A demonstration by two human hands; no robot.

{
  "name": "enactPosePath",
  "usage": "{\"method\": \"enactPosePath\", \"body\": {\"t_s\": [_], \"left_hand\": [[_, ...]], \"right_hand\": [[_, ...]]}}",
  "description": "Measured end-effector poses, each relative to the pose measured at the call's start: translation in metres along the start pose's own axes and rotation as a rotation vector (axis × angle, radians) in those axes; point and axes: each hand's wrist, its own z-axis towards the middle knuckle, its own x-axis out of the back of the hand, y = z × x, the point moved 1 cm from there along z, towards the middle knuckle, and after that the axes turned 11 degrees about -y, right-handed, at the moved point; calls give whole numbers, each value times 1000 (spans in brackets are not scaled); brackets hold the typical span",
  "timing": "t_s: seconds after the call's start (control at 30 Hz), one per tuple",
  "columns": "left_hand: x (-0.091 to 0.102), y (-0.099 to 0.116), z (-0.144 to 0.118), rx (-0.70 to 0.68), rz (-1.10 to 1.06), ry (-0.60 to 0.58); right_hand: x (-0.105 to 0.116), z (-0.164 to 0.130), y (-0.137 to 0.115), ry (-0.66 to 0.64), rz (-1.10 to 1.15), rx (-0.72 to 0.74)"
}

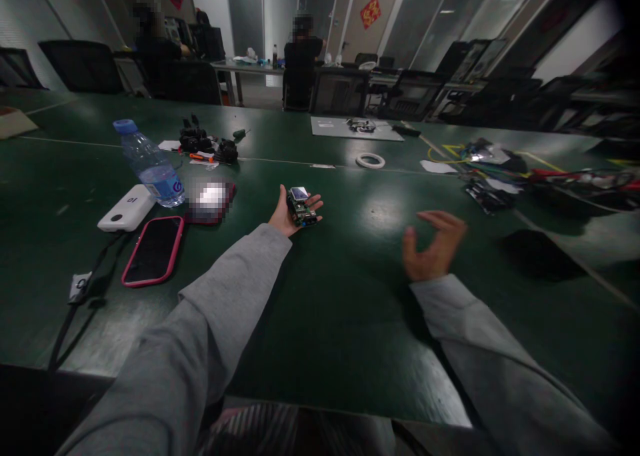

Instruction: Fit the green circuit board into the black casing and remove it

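A single head-worn camera looks forward and down across a green table [350, 296], close above the wearer's outstretched arms.

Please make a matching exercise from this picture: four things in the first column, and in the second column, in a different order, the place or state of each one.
Column one:
1. circuit board
2. water bottle
3. phone
4. right hand

Column two:
A. lies flat on the table, in a pink case
B. open and holding nothing, fingers curled
C. rests on the upturned palm of the left hand
D. stands upright, with a blue cap

Pairs: 1-C, 2-D, 3-A, 4-B
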Motion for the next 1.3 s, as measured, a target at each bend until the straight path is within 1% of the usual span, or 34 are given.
{"method": "enactPosePath", "body": {"t_s": [0.03, 0.07, 0.1, 0.13, 0.17, 0.2, 0.23, 0.27, 0.37, 0.43, 0.5, 0.6, 0.77, 0.8, 0.87, 0.97, 1.03, 1.07, 1.13, 1.2, 1.23, 1.3], "left_hand": [[0, 0, 1, -2, 0, -1], [1, 0, 1, -7, -2, -1], [1, -1, 1, -11, -7, 1], [1, -1, 1, -10, -12, 3], [0, -1, 1, -4, -18, 3], [-1, -1, 0, 3, -21, 2], [-2, -1, -1, 8, -21, 0], [-3, -1, -3, 11, -17, -5], [-5, 0, -5, 9, -5, -14], [-4, 1, -6, 23, -4, -31], [-2, 2, -6, 36, 1, -71], [-2, 3, -6, 54, 26, -136], [-8, 3, -9, 117, 52, -206], [-10, 2, -10, 135, 57, -227], [-11, 1, -10, 165, 68, -262], [-11, 0, -10, 181, 82, -283], [-11, 0, -10, 172, 90, -282], [-10, 1, -10, 167, 95, -282], [-10, 1, -11, 158, 105, -275], [-10, 1, -12, 154, 114, -268], [-10, 1, -12, 154, 117, -264], [-10, 1, -13, 153, 122, -261]], "right_hand": [[-14, 5, -39, -49, 64, 101], [-27, 10, -76, -137, 115, 199], [-38, 14, -108, -250, 137, 297], [-49, 18, -134, -348, 139, 374], [-58, 21, -154, -433, 130, 418], [-67, 25, -166, -497, 119, 427], [-74, 30, -171, -541, 111, 412], [-82, 34, -171, -572, 111, 381], [-100, 43, -154, -611, 175, 269], [-108, 45, -139, -595, 245, 192], [-113, 45, -127, -545, 314, 110], [-118, 43, -116, -466, 404, -5], [-127, 41, -100, -321, 519, -246], [-130, 41, -96, -294, 561, -314], [-135, 43, -86, -271, 719, -504], [-135, 48, -72, -323, 1149, -863], [-126, 51, -64, -367, 1451, -1037], [-118, 51, -59, -378, 1567, -1088], [-99, 50, -43, -357, 1689, -1147], [-75, 46, -15, -304, 1650, -1176], [-60, 44, 4, -277, 1578, -1179], [-27, 40, 50, -211, 1341, -1148]]}}
